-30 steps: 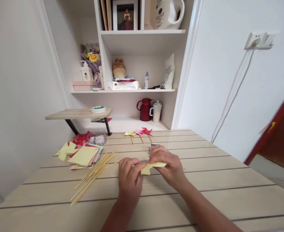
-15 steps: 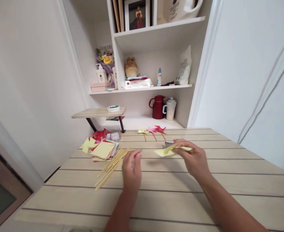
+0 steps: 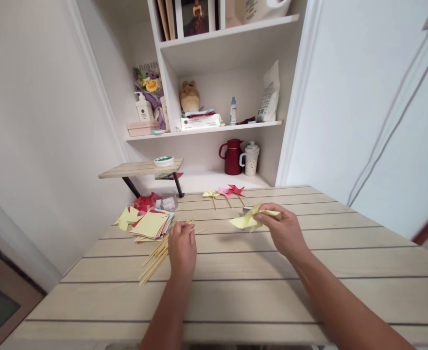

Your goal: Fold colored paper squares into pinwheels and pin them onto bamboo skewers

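Right hand [image 3: 282, 232] pinched folded yellow paper pinwheel [image 3: 248, 221] shut; left hand [image 3: 181, 247] curled over thin wooden skewers [image 3: 159, 255], grip unclear; better to lift just one.

Finished pinwheels [image 3: 224, 193] at table's far edge: three, one yellow, two pink-red. Folded yellow paper [image 3: 252, 219] in hand: one. Paper-square stack [image 3: 151, 225]: one. Skewer bundle [image 3: 160, 251]: one, count unclear. Hands: two.

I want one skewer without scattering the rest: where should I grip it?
Pinch the far tip of a wooden skewer where the tips fan apart, beside the left hand, coming from above. Nearer ends lie bunched tight on the table; the right hand holds yellow paper.
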### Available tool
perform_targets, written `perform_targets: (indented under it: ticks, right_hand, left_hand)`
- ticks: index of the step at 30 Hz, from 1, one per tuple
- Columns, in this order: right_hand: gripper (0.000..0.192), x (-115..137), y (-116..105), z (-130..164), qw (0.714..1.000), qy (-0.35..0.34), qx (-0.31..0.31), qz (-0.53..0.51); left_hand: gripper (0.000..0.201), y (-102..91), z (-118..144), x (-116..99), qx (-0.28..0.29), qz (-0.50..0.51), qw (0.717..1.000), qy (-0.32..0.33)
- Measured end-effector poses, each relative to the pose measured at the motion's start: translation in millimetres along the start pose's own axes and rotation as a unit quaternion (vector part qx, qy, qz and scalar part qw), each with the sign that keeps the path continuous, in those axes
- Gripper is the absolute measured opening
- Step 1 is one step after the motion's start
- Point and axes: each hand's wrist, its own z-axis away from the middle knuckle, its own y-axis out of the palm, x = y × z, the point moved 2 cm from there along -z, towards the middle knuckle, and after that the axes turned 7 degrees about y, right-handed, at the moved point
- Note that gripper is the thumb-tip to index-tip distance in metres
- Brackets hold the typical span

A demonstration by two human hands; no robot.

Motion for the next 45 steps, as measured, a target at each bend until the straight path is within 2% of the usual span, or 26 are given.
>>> perform_targets:
  ticks: [5,10,15,20,24,28,32,35,38,40,42,45]
  right_hand:
    - [0.022,0,4,2,0.999,0.008,0.030,-0.008]
    - [0.020,1,5,3,0.999,0.003,0.037,-0.006]
    - [0.021,-1,3,1,0.999,0.000,0.036,-0.011]
    - [0.022,-2,1,1,0.999,0.000,0.030,-0.025]
    - [0.023,-2,0,0,0.999,0.004,0.030,-0.023]
    - [0.023,-9,-6,-3,1.000,-0.002,0.009,0.006]
    - [0.025,-17,-11,-7,1.000,-0.014,-0.006,0.020]
    - [0.024,-19,-11,-7,1.000,-0.012,-0.006,0.018]
    - [0.023,-17,-10,-6,1.000,-0.009,-0.006,0.011]
    - [0.023,-15,-9,-5,1.000,-0.009,-0.002,0.008]
    - [0.023,-14,-8,-5,1.000,-0.009,0.000,0.011]
    - [0.024,-13,-8,-5,1.000,-0.010,0.001,0.022]
  left_hand:
    - [0.030,6.8,0,-3,0.085,-0.068,0.994,-0.002]
    - [0.034,16.9,5,-12,0.201,-0.152,0.968,0.008]
    - [0.037,21.9,12,-14,0.265,-0.159,0.951,0.016]
    - [0.033,18.5,13,-14,0.277,-0.154,0.948,0.024]
    - [0.031,9.8,17,-22,0.292,-0.165,0.942,0.027]
    - [0.032,0.0,31,-32,0.307,-0.181,0.934,0.034]
    - [0.038,-9.7,47,-32,0.308,-0.174,0.935,0.014]
    - [0.034,-20.7,53,-24,0.297,-0.177,0.938,-0.004]
    - [0.030,-34.5,45,-12,0.276,-0.158,0.948,-0.009]
    - [0.033,-44.6,33,-1,0.224,-0.168,0.959,-0.028]
    - [0.032,-52.3,20,12,0.186,-0.208,0.958,-0.069]
    - [0.031,-54.5,5,27,0.203,-0.244,0.946,-0.070]
